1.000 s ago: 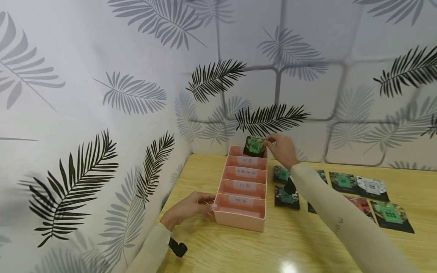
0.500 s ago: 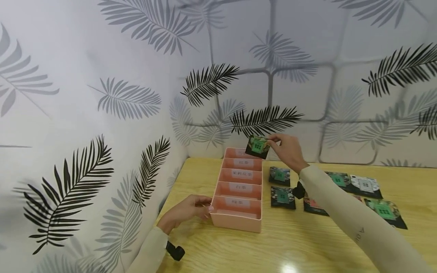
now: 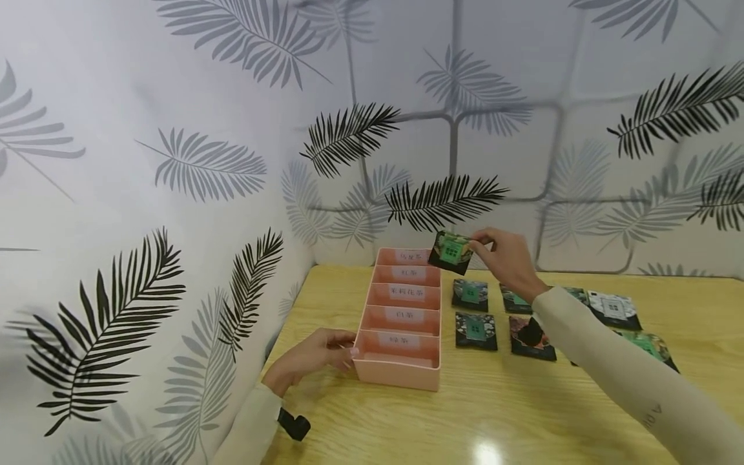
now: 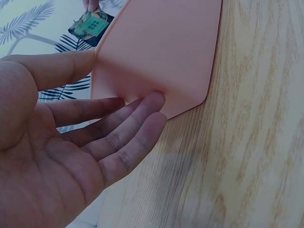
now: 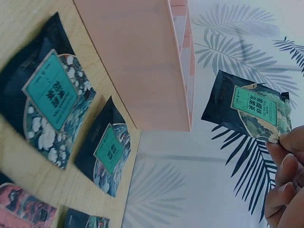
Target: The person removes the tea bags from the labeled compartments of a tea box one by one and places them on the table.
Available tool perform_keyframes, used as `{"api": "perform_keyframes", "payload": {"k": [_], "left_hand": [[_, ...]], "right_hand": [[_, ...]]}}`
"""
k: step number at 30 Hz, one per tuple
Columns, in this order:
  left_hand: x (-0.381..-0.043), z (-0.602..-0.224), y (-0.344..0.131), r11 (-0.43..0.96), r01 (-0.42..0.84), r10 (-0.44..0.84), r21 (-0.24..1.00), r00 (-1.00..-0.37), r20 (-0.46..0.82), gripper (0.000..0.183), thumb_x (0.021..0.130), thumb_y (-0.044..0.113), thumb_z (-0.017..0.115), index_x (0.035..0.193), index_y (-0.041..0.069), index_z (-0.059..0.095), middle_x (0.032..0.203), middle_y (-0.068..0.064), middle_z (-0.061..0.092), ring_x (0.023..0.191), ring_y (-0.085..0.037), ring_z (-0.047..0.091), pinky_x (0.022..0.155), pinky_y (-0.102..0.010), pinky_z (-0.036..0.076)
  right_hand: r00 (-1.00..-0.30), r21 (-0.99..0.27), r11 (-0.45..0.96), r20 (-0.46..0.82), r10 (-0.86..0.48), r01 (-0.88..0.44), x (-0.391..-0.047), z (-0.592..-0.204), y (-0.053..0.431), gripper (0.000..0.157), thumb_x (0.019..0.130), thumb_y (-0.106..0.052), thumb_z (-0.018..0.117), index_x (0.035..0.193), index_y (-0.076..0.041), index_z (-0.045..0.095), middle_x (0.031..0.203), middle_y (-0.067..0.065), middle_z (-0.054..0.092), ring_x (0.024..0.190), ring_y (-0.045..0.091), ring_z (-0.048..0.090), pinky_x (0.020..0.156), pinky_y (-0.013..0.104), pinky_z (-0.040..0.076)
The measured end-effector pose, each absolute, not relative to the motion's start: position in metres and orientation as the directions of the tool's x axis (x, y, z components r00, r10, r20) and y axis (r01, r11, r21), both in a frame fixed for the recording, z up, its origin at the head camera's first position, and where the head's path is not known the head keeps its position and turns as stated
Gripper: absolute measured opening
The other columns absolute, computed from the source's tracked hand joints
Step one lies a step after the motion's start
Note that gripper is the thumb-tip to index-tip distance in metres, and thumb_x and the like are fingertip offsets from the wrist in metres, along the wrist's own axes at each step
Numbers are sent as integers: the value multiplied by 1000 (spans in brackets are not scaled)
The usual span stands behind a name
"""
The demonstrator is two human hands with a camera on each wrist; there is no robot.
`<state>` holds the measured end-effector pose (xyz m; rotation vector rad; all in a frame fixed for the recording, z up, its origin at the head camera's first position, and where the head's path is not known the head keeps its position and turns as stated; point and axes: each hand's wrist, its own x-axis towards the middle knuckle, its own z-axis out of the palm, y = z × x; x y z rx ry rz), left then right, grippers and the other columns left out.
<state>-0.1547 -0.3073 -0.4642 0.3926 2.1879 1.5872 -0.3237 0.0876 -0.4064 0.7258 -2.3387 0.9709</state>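
A long pink divided box [image 3: 396,372] stands on the wooden table, with a paper label in each compartment. My left hand [image 3: 316,354] holds its near left corner; in the left wrist view the thumb reaches the rim and the fingers [image 4: 142,118] touch the outer wall. My right hand [image 3: 507,259] pinches a dark tea sachet [image 3: 450,252] by its edge, just right of the box's far end and above the table. Seen in the right wrist view, the sachet [image 5: 254,105] is tilted and carries a green label printed "grape oolong tea". It is apart from the box.
Several more tea sachets lie right of the box, among them a white-flowered one [image 3: 476,332], a red one [image 3: 530,339] and a white one [image 3: 613,309]. The right forearm partly covers some. A leaf-patterned curtain [image 3: 227,161] closes off the back and left.
My right hand has moved the sachet rightward, from over the farthest compartment to beside it. The view has shifted slightly; my left hand stays at the box corner.
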Motion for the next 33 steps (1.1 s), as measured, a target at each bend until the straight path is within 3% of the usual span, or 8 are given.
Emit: {"api": "perform_keyframes", "payload": {"k": [10,17,29,33], "left_hand": [[-156,-466,-307,325,-6,448,946,-880,-160,49,107,21,60,148,-5,51,135,-22,63,105,-28,69,92,-51,57],[-156,-465,-306,325,-16,440,946,-883,-166,49,106,22,61,148,-2,52,134,-20,63,106,-28,69,93,-50,58],[-155,-465,-303,337,-15,436,941,-884,-170,48,107,22,60,148,0,53,129,-15,67,104,-29,68,93,-52,57],[-157,-464,-304,337,0,448,942,-880,-161,48,107,20,60,149,0,52,129,-16,67,104,-29,69,92,-51,58]], "right_hand": [[-729,-478,592,615,-302,-649,-306,-407,108,16,101,-17,70,111,-6,75,94,9,74,61,17,52,55,35,41],[-732,-477,596,609,-306,-646,-293,-410,120,15,99,-20,72,108,-8,76,91,6,75,54,14,48,49,32,38],[-775,-506,614,549,-314,-606,-267,-428,143,15,100,-24,72,109,-13,76,85,-2,72,52,12,44,51,30,36],[-783,-507,621,535,-318,-599,-260,-433,148,14,99,-25,73,108,-14,76,74,-3,67,50,10,43,51,29,35]]}}
